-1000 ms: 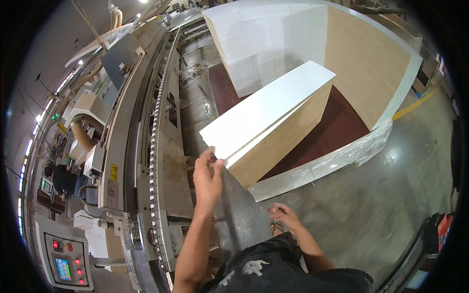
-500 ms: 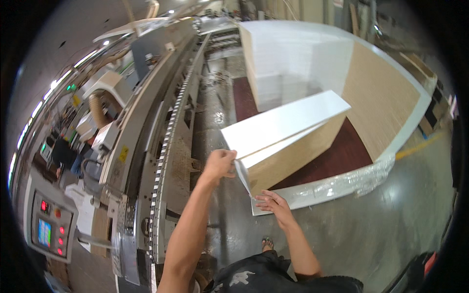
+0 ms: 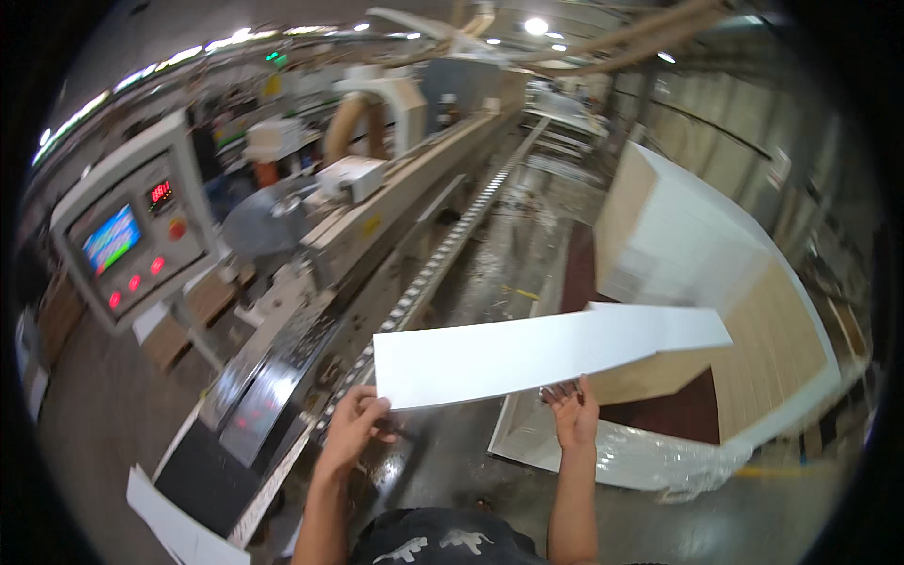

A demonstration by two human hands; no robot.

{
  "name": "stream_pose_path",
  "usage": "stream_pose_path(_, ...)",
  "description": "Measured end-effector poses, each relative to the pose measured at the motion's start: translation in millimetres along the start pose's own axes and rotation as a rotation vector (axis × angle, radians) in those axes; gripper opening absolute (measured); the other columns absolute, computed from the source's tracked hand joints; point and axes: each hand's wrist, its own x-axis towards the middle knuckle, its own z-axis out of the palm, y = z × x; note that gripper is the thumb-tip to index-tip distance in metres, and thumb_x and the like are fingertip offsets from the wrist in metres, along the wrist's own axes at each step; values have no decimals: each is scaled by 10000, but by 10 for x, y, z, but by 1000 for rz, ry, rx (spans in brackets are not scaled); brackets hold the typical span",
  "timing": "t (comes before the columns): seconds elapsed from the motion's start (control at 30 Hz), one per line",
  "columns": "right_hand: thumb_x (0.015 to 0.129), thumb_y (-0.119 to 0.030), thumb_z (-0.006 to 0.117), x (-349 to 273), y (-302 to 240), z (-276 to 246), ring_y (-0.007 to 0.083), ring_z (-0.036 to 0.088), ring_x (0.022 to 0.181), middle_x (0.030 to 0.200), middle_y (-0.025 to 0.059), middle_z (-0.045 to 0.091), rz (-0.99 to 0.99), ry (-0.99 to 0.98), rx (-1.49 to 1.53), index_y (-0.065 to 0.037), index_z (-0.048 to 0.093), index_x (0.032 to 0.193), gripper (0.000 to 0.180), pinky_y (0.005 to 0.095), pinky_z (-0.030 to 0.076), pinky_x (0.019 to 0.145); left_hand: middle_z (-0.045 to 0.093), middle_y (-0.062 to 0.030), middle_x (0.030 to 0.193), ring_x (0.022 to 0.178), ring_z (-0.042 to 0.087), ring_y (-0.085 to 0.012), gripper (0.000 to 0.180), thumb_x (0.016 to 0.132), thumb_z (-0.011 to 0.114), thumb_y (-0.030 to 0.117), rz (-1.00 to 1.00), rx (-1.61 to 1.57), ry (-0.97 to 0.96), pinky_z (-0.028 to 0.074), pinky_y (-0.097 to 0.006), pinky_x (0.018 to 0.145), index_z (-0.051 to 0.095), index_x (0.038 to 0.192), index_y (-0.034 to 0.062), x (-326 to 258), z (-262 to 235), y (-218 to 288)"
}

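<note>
Long white panel (image 3: pixel 546 353) held flat and level above the floor, left hand (image 3: pixel 353 428) gripping its near-left corner with fingers curled over the edge, right hand (image 3: pixel 573 416) open, palm up, supporting the near long edge from beneath. Behind the panel's far end, tall stack of white boards (image 3: pixel 697 254) with pale wood edges on a dark red pallet base (image 3: pixel 673 414), clear plastic wrap (image 3: pixel 650 457) bunched at its foot. To the left, long machine line with a roller track (image 3: pixel 443 259) running into the distance, and a grey control panel (image 3: pixel 132 235) with a lit screen and red buttons.
</note>
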Motion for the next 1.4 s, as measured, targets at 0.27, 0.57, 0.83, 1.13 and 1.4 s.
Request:
stream_pose_path(0.27, 1033, -270, 603, -523, 1750, 1188, 305, 644, 1140, 1250, 134, 643, 490, -147, -349, -3, 544, 1342, 413, 482, 548, 955, 730, -119, 1111, 980, 736, -204, 324, 996, 677, 145, 2, -220, 533, 631, -298, 638, 575, 1262, -10, -1894, -1980, -1005)
stream_pose_path(0.57, 1005, -185, 649, -784, 3968, 1970, 308, 671, 916, 1008, 138, 615, 836, -344, -557, 33, 569, 1114, 256, 487, 641, 844, 728, -84, 1116, 946, 715, -192, 374, 999, 670, 188, -18, -283, 1063, 617, -285, 623, 568, 1315, 16, -3044, -2742, -1977)
stream_pose_path(0.83, 980, -97, 676, -782, 4492, 2547, 264, 624, 1031, 1250, 176, 529, 810, -394, -720, -44, 31, 1648, 930, 436, 635, 885, 725, -95, 1109, 950, 712, -185, 418, 1024, 642, 175, -14, -210, 1185, 609, -310, 649, 517, 1396, 31, -2728, -3071, -2099)
stream_pose_path(1.13, 928, -261, 741, -219, 4883, 2315, 527, 100, 1537, 1641, 420, 26, 94, -912, -1470, 191, 231, 1526, 906, 554, 178, 1238, 696, -190, 1252, 1094, 680, -225, 672, 905, 728, -38, -12, 353, 1220, 552, -333, 885, 429, 1505, -11, -2343, -3233, -1945)
stream_pose_path(1.4, 964, -113, 653, 176, 4890, 2131, 574, -71, 1546, 1629, 449, -98, 7, -1045, -1183, 202, 184, 1503, 781, 541, 99, 1262, 707, -168, 1213, 1053, 677, -212, 609, 892, 740, -33, -141, 380, 1317, 530, -316, 881, 496, 1450, -23, -2044, -3160, -1901)
